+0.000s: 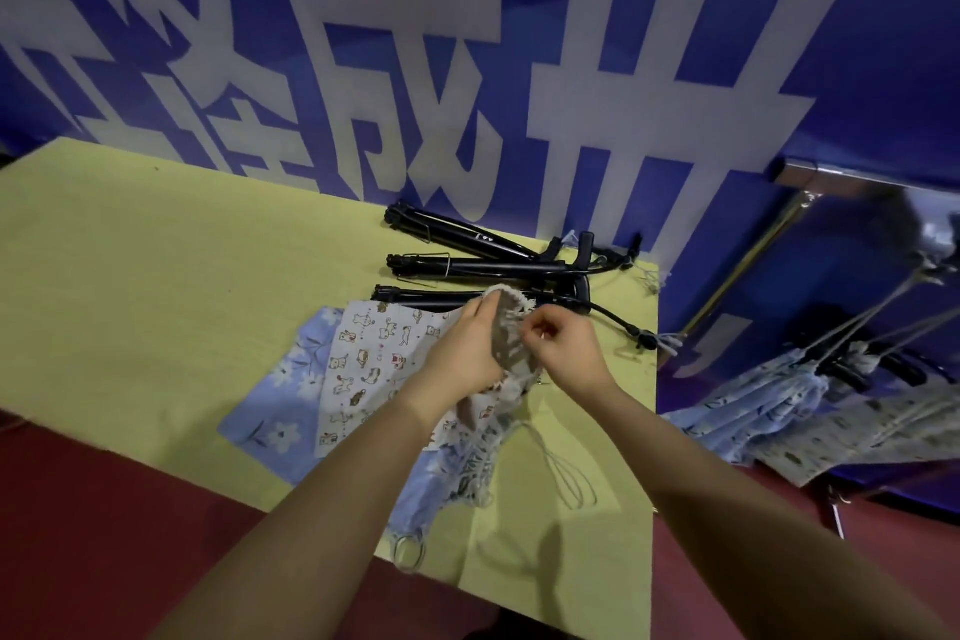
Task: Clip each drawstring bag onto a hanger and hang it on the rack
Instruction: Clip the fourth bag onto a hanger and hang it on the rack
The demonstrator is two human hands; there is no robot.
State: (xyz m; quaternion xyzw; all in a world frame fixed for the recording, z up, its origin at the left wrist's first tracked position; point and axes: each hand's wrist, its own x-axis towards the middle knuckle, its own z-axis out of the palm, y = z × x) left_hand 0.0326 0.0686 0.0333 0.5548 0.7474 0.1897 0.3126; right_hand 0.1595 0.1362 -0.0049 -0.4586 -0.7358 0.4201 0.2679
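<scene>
Gripping the gathered top of a cat-print drawstring bag (506,327), the left hand (460,353) had its fingers curled round the fabric, lifting that end off the yellow table (156,286). The right hand (563,346) sat just beside it, thumb and fingers pinched on the bag's rim near the cord; what exactly lay between those fingertips was too small to tell. The rest of the same bag trailed down beneath both wrists, its light cords (563,470) looping out on the table nearer the person. Left of the left hand lay a flat bag with small animal figures (363,359), overlapping a blue floral bag (280,379) farther left. Under the left forearm a further blue bag (421,494) reached the near table edge. Beyond the hands, black clip hangers (467,268) lay in a loose row against the blue wall with large white characters (415,68). Well to the right of the right hand, several bags already hung from hangers on the rack (821,177), blurred.
</scene>
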